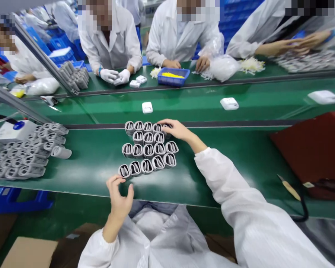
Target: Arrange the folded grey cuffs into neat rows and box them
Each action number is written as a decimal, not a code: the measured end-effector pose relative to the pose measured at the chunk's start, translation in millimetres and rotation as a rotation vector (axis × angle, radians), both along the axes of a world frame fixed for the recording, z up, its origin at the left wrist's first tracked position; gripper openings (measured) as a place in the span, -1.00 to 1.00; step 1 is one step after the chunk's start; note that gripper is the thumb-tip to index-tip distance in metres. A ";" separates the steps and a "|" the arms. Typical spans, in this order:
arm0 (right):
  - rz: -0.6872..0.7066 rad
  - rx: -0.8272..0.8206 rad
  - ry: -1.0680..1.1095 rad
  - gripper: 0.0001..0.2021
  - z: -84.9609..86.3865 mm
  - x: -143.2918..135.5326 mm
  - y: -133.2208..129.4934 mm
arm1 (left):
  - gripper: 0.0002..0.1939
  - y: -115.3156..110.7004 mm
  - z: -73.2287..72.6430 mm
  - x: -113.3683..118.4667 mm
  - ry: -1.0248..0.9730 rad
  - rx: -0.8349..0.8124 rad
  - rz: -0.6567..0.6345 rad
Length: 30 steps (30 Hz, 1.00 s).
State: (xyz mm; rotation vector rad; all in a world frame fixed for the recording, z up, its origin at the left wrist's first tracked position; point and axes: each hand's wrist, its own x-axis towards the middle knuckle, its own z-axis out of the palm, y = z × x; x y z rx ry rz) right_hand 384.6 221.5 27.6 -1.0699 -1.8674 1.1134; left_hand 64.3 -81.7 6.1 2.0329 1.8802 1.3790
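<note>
Several grey rolled pieces [148, 150] stand on end in four uneven rows on the green table [92, 160]. My right hand [176, 130] reaches to the right end of the back row, its fingers closed round a grey roll there. Near the front left corner of the group is my left hand [120, 195], thumb and fingers apart, its fingertips close to the leftmost roll [124, 171] of the front row. Nothing is held in it.
More grey rolls [19, 160] and a white box [13, 131] are at the left. A brown case [318, 152] and a wooden-handled tool [290, 189] lie right. White parts [147, 107] sit on the conveyor [184, 102]; people work behind it near a blue tray [173, 80].
</note>
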 end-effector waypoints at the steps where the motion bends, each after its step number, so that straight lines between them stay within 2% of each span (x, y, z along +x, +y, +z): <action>1: 0.005 -0.051 0.038 -0.60 -6.9 4.6 -8.0 | -0.76 -3.2 0.1 1.2 0.004 -0.040 0.014; 5: -0.100 -0.308 0.293 -0.51 -40.2 21.1 -49.0 | -0.67 -21.7 -8.6 6.0 -0.094 -0.165 0.116; 6: -0.122 -0.327 0.344 -0.48 -47.1 21.8 -58.5 | -0.58 -27.0 -12.1 9.2 -0.161 -0.211 0.080; 9: -0.053 -0.337 0.420 -0.29 -56.4 14.5 -81.5 | -0.11 -32.2 -21.3 24.1 -0.407 -0.410 -0.198; 10: -0.005 -0.334 0.408 -0.22 -55.8 10.2 -86.9 | 0.02 -27.9 -23.2 29.7 -0.491 -0.462 -0.276; 12: 0.070 -0.305 0.353 -0.13 -51.7 2.4 -94.9 | 0.12 -10.3 -25.5 40.2 -0.617 -0.505 -0.350; 14: 0.092 -0.218 0.301 -0.14 -48.2 -2.1 -101.8 | 0.18 13.7 -27.0 47.9 -0.683 -0.469 -0.354; 17: 0.029 -0.010 0.301 -0.23 -51.8 -1.3 -115.4 | 0.26 45.5 -30.6 52.4 -0.664 -0.382 -0.413; 20: -0.089 0.186 0.309 -0.30 -66.5 6.0 -124.4 | 0.35 72.4 -37.0 52.5 -0.542 -0.297 -0.485; 22: -0.219 0.291 0.308 -0.31 -78.3 12.5 -116.9 | 0.41 100.5 -40.8 53.6 -0.473 -0.254 -0.523; 25: -0.435 0.354 0.336 -0.25 -91.8 23.5 -79.9 | 0.42 171.5 -42.2 60.4 -0.432 -0.273 -0.604; 28: -0.596 0.266 0.349 -0.21 -99.2 44.3 -33.2 | 0.42 256.4 -39.0 76.4 -0.509 -0.458 -0.633; 30: -0.688 0.188 0.357 -0.24 -103.8 63.4 -14.7 | 0.17 295.1 -36.7 85.6 -0.569 -0.556 -0.646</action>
